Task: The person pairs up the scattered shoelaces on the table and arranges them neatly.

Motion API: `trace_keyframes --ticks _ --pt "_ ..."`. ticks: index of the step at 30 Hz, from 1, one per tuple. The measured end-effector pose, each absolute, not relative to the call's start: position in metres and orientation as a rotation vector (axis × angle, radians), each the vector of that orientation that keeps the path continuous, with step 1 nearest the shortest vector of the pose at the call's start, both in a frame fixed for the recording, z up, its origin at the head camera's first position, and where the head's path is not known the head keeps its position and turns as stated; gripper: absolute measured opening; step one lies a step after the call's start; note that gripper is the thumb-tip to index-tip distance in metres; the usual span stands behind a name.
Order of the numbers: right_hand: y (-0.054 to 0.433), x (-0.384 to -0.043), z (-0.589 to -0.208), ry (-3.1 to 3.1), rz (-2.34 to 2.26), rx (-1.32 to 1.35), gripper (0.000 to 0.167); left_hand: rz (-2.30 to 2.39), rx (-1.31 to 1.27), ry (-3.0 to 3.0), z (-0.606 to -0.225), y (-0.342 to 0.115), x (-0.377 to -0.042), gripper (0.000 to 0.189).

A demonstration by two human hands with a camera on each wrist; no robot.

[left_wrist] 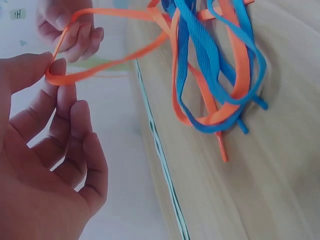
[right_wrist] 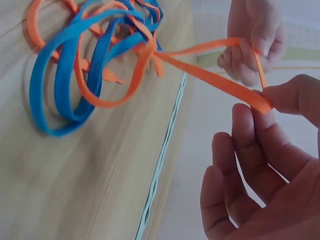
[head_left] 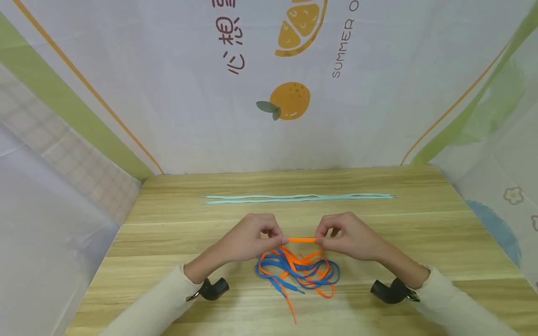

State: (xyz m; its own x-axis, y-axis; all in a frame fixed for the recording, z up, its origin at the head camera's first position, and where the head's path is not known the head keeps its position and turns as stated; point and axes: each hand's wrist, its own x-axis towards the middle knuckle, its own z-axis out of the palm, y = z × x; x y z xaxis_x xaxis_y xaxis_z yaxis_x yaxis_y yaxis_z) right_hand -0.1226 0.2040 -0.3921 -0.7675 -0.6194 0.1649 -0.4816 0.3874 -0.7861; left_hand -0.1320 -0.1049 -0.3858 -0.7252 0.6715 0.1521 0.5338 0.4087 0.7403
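Note:
My left hand (head_left: 257, 237) pinches an orange shoelace (head_left: 301, 240) between thumb and forefinger, and my right hand (head_left: 349, 235) pinches the same lace a short way across. The stretch between them is taut. From both pinches the lace runs down as a loop to a tangle on the table, seen in the left wrist view as orange strands (left_wrist: 120, 62) meeting the pile. A blue shoelace (head_left: 328, 275) lies mixed with the orange in that tangle. In the right wrist view the other fingers of my right hand (right_wrist: 265, 165) are loosely bent below the lace.
Two light turquoise shoelaces (head_left: 269, 199) lie stretched side by side across the wooden table (head_left: 168, 233), beyond my hands. A printed cloth (head_left: 210, 116) hangs behind the table's far edge. An orange lace tip (head_left: 294, 317) points toward the near edge.

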Motion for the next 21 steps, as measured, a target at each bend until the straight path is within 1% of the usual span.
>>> trace_keyframes --ticks 4,10,14,21 --pt "0.211 -0.121 -0.388 2.488 -1.319 -0.983 0.015 1.222 1.072 2.456 -0.383 -0.112 -0.13 0.021" --pt "0.222 -0.12 -0.384 2.499 -1.313 -0.949 0.014 1.225 1.05 2.435 -0.381 -0.121 -0.128 0.021" --pt "0.229 -0.12 -0.382 2.502 -1.308 -0.92 0.016 1.23 1.055 2.422 -0.381 -0.127 -0.127 0.023" --pt "0.243 -0.119 -0.379 2.498 -1.305 -0.895 0.017 1.235 0.993 2.373 -0.38 -0.134 -0.123 0.025"
